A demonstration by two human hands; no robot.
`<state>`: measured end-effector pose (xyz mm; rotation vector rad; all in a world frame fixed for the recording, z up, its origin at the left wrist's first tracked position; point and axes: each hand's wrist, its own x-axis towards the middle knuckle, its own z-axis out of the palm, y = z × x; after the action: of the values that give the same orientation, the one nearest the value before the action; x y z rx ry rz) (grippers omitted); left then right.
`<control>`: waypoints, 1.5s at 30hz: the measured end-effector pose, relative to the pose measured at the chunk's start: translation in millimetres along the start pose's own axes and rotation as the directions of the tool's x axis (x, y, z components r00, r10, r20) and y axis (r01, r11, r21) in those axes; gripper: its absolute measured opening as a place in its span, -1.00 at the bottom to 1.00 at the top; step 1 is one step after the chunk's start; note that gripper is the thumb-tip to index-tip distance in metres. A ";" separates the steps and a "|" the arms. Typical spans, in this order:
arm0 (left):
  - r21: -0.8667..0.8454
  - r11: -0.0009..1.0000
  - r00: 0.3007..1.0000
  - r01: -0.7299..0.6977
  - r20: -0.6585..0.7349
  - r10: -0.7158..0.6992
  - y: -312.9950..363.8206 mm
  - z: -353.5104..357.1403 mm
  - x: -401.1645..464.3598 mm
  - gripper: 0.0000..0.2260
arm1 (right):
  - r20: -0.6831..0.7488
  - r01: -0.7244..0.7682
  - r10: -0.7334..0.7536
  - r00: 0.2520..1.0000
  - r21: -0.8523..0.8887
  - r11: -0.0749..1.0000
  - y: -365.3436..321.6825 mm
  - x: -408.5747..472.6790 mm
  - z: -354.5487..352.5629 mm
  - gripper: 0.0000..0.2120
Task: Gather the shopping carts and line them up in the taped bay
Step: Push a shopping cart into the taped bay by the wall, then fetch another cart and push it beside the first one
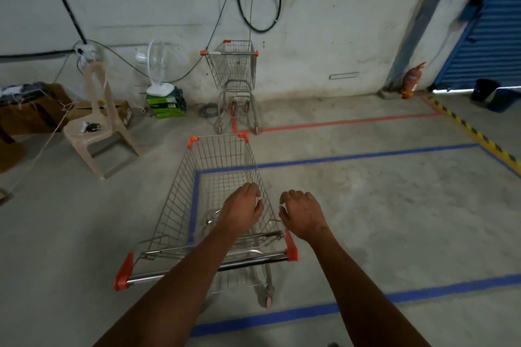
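Hovering loosely curled and holding nothing, the left hand [243, 207] and right hand [301, 213] float above the near cart [214, 205] straddling the blue-taped bay's [366, 157] left edge, so the next move likely means fetching the far cart [234, 76] at twelve o'clock.

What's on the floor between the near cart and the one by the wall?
Only red tape crossing bare concrete between the near cart and the far cart, seen in the head view.
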<state>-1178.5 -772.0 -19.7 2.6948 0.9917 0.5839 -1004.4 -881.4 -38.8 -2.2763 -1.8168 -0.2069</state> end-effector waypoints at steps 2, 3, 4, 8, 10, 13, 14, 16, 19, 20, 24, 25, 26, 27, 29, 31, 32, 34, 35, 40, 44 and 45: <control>-0.010 1.000 1.000 -0.014 -0.017 0.014 28.4 19.4 26.2 -0.89 | -0.012 -0.016 0.016 1.000 0.017 1.000 37.6 2.4 0.4 -0.84; -0.025 1.000 1.000 -0.017 -0.021 0.016 42.7 30.4 39.0 -0.89 | -0.011 -0.018 0.019 1.000 0.029 0.999 57.5 3.7 1.1 -0.83; -0.035 0.999 1.000 -0.017 -0.025 0.017 56.6 41.2 51.4 -0.89 | -0.012 -0.022 0.023 1.000 0.042 0.999 77.2 5.4 1.7 -0.83; -0.026 0.999 0.998 -0.025 -0.060 0.023 103.6 83.5 100.3 -0.90 | -0.004 -0.022 0.022 1.000 0.078 0.997 150.3 16.4 -0.5 -0.80; -0.043 0.999 0.998 0.000 -0.067 -0.002 121.0 102.1 125.9 -0.89 | -0.008 0.013 -0.013 1.000 0.087 0.996 184.4 26.1 -3.3 -0.79; -0.080 0.995 0.996 0.053 -0.072 -0.058 141.1 121.4 156.3 -0.89 | -0.002 0.034 -0.034 0.999 0.096 0.995 227.0 44.9 -10.0 -0.78; -0.086 0.994 0.994 0.061 -0.081 -0.068 146.2 125.8 164.4 -0.88 | 0.002 0.039 -0.039 0.999 0.096 0.995 238.7 52.4 -11.6 -0.78; -0.080 0.994 0.992 0.069 -0.096 -0.077 152.9 131.9 183.1 -0.88 | -0.001 0.054 -0.054 0.999 0.098 0.994 259.6 71.7 -12.8 -0.77; -0.060 0.994 0.988 0.089 -0.123 -0.095 150.6 140.5 222.1 -0.88 | -0.025 0.078 -0.075 0.997 0.107 0.991 286.5 112.5 -10.3 -0.75; -0.053 0.994 0.985 0.098 -0.134 -0.104 147.3 144.1 236.0 -0.88 | -0.033 0.083 -0.079 0.996 0.115 0.990 294.0 127.2 -8.3 -0.75; -0.030 0.991 0.983 0.129 -0.126 -0.132 127.1 162.2 295.1 -0.88 | -0.046 0.060 -0.054 0.998 0.157 0.986 319.7 188.5 0.7 -0.66; -0.031 0.991 0.983 0.132 -0.125 -0.135 120.6 166.1 312.6 -0.88 | -0.046 0.063 -0.057 0.997 0.150 0.987 326.4 206.0 3.9 -0.64; -0.032 0.991 0.982 0.132 -0.133 -0.135 113.9 169.3 331.6 -0.89 | -0.044 0.074 -0.068 0.997 0.140 0.987 333.7 225.1 7.8 -0.61; -0.032 0.991 0.981 0.128 -0.145 -0.132 107.0 172.8 350.8 -0.90 | -0.038 0.088 -0.083 0.996 0.134 0.987 341.4 244.4 12.7 -0.59; -0.027 0.991 0.977 0.132 -0.165 -0.134 95.3 177.4 389.1 -0.91 | -0.013 0.104 -0.103 0.995 0.129 0.986 356.8 284.6 23.1 -0.55; -0.037 0.988 0.971 0.150 -0.181 -0.155 83.4 180.2 425.7 -0.91 | 0.029 0.102 -0.106 0.994 0.123 0.987 370.5 323.5 32.8 -0.51; -0.046 0.986 0.969 0.158 -0.185 -0.164 75.8 181.2 443.4 -0.90 | 0.046 0.107 -0.112 0.993 0.114 0.988 376.5 342.8 37.9 -0.50; -0.042 0.985 0.967 0.165 -0.191 -0.170 58.9 183.6 477.2 -0.89 | 0.056 0.118 -0.124 0.991 0.099 0.988 387.1 380.1 48.8 -0.49; -0.040 0.984 0.964 0.174 -0.194 -0.179 50.1 184.6 493.2 -0.89 | 0.060 0.115 -0.122 0.991 0.102 0.988 392.0 398.6 54.8 -0.50; -0.035 0.976 0.958 0.215 -0.184 -0.218 2.1 193.8 564.8 -0.90 | 0.099 0.118 -0.129 0.987 0.116 0.986 405.5 486.3 84.4 -0.50; 0.013 0.975 0.962 0.221 -0.165 -0.216 -46.3 211.2 629.3 -0.90 | 0.103 0.139 -0.152 0.983 0.115 0.983 419.5 569.8 116.8 -0.49; 0.024 0.974 0.962 0.224 -0.163 -0.217 -59.2 215.9 647.9 -0.89 | 0.107 0.146 -0.157 0.982 0.104 0.984 424.4 593.8 125.5 -0.49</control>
<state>-668.6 -314.4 -44.4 2.5555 1.3387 0.7488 -460.9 -378.6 -49.7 -2.1269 -2.0131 -0.0125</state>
